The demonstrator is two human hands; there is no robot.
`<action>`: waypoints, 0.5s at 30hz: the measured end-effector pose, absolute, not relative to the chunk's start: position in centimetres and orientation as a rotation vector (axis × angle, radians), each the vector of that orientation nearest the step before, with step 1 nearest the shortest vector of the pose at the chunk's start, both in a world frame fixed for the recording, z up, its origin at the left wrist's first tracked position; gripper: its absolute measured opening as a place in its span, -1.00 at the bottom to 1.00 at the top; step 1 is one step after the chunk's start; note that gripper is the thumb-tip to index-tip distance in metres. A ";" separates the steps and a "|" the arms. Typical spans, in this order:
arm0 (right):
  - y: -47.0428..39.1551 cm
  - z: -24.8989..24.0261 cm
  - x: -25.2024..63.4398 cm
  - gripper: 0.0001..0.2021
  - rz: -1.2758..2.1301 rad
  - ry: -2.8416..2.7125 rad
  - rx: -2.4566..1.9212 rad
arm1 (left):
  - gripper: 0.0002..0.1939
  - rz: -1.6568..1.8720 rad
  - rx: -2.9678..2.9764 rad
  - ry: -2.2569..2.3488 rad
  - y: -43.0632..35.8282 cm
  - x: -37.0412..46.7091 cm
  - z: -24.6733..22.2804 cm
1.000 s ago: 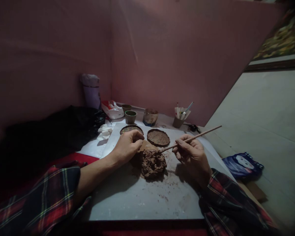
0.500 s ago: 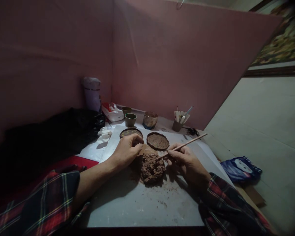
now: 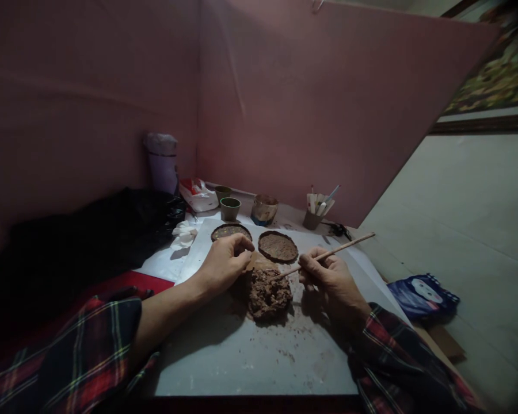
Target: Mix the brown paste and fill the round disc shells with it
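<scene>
A lumpy mound of brown, clay-like material (image 3: 268,296) lies on the white sheet in front of me. My right hand (image 3: 328,282) pinches a thin wooden stick (image 3: 347,244), whose lower end meets the top of the mound. At the mound's upper left, my left hand (image 3: 228,259) is closed, with fingers curled and thumb close to the index finger; what they hold, if anything, is hidden. A tan flat patch (image 3: 262,263) shows between that hand and the mound. Behind sit two shallow round brown dishes, the right one (image 3: 278,247) whole in view, the left one (image 3: 231,232) partly covered by my hand.
Two small green pots, one in front (image 3: 230,209), and a stained jar (image 3: 264,210) stand at the back. Right of them is a cup of pens (image 3: 314,218). Black plastic (image 3: 90,236) and crumpled white tissue (image 3: 183,234) lie left. Crumbs dot the white sheet (image 3: 224,368).
My right hand has slid a little to the right and back along the stick, which extends farther right. The left hand stays nearly in place.
</scene>
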State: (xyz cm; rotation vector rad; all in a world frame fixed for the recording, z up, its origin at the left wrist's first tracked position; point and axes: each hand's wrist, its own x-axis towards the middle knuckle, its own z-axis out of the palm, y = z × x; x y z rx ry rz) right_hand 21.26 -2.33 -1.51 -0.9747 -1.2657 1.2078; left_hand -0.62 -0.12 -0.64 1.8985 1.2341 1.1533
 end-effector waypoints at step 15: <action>-2.8 -0.8 21.2 -0.90 1.178 -1.237 -1.025 | -0.86 1.150 1.891 1.214 -0.3 -0.6 -0.6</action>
